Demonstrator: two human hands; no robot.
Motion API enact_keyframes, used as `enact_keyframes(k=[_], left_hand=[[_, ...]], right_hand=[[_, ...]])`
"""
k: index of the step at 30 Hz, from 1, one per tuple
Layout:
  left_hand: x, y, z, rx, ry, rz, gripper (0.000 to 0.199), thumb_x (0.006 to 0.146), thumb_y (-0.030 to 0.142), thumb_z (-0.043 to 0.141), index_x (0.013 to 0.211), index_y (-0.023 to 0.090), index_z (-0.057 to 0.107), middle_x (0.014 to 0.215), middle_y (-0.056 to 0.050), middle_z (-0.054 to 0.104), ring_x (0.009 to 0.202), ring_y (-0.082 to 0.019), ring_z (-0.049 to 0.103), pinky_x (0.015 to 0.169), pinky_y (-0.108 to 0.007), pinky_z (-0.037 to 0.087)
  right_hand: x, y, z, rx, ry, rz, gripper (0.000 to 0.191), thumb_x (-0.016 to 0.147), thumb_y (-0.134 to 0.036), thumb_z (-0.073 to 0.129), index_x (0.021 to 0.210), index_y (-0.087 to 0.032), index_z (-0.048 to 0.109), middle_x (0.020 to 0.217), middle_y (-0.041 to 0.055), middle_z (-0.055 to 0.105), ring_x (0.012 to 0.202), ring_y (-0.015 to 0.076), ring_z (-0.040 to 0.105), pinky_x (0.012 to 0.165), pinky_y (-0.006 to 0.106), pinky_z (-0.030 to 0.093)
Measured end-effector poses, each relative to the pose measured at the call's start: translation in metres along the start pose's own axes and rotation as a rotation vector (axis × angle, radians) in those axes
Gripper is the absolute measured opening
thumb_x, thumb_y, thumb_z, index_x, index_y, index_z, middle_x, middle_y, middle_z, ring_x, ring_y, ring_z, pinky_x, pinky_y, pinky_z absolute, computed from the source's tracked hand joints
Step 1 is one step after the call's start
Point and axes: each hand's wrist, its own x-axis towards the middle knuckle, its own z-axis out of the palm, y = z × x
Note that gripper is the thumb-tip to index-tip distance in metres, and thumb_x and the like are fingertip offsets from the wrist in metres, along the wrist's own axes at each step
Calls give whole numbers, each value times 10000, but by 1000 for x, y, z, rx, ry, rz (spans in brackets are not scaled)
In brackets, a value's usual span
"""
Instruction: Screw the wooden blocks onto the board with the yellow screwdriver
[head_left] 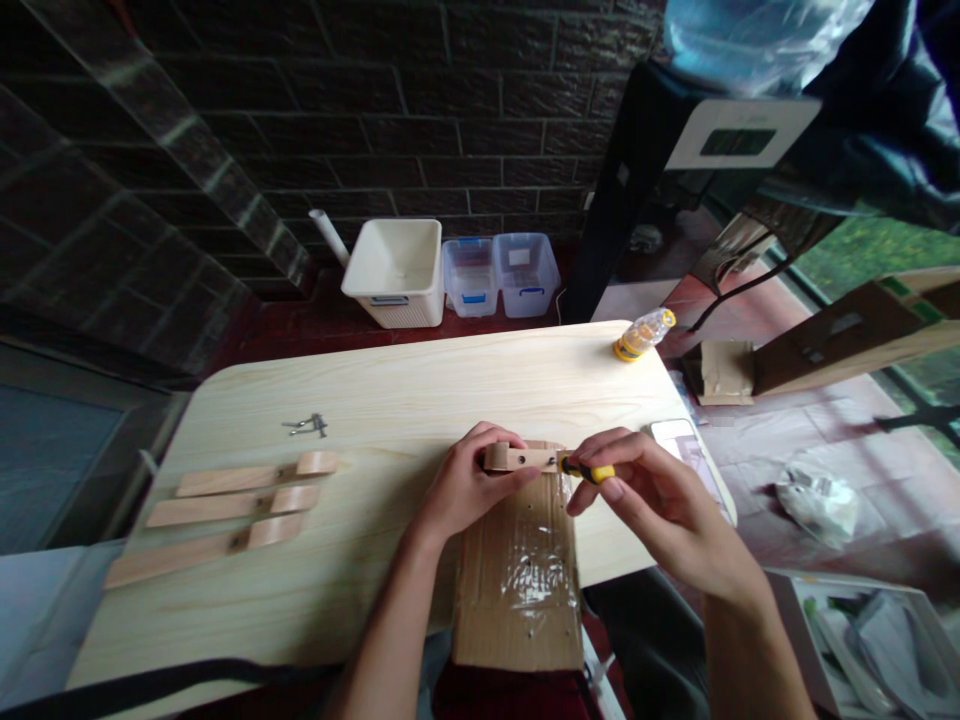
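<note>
My left hand (463, 482) is closed around a small light-wood piece (534, 460), thumb along its near side. The piece rests at the far end of a taped cardboard box (487, 610). Two dark spots, which look like screws or holes, show on its face. Pinched in the fingers of my right hand (660, 490) is a short screwdriver with a yellow and black handle (600, 474). It points left at the right end of the wood, beside a dark screw (553, 460). Whether the tip sits in the screw head, I cannot tell.
Several loose screws (319, 425) and three wooden pieces (225, 505) lie on the table's (390, 400) left. A clear bottle with a yellow base (642, 336) stands at the far right corner, a phone (686, 450) nearer. Plastic bins (397, 295) stand beyond the table.
</note>
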Motion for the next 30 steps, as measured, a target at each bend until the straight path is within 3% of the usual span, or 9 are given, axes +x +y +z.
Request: enact_keyframes(k=[10, 17, 22, 30], left_hand=[[1, 1, -2, 6, -9, -12, 252, 826, 399, 788, 991, 232, 696, 1062, -39, 657, 1006, -199, 624, 871, -311, 475], [1, 2, -1, 1, -5, -15, 248, 828, 397, 784, 989, 230, 696, 1059, -47, 660, 1003, -206, 625, 873, -330, 481], [0, 3, -1, 5, -5, -18, 259, 825, 411, 785, 985, 227, 697, 1058, -49, 662, 1009, -209, 627, 879, -326, 479], [1, 1, 0, 8, 3, -16, 274, 818, 429, 785, 973, 219, 701, 1041, -55, 663, 990, -212, 627, 864, -323, 488]], right_hand=[[1, 0, -2, -4, 50, -16, 162, 1034, -241, 551, 1149, -258, 664, 1174, 81, 639, 847, 183, 748, 812, 373, 602], [1, 5, -3, 20, 23, -31, 177, 1008, -209, 601, 1166, -276, 646, 1149, 57, 634, 830, 151, 739, 735, 290, 593], [1, 4, -5, -2, 64, -27, 108, 1017, -241, 584, 1105, -240, 646, 1141, 69, 655, 806, 158, 726, 768, 327, 594], [0, 7, -5, -22, 80, -25, 151, 991, -247, 631, 1141, -240, 626, 1153, 84, 675, 848, 184, 733, 791, 354, 607]])
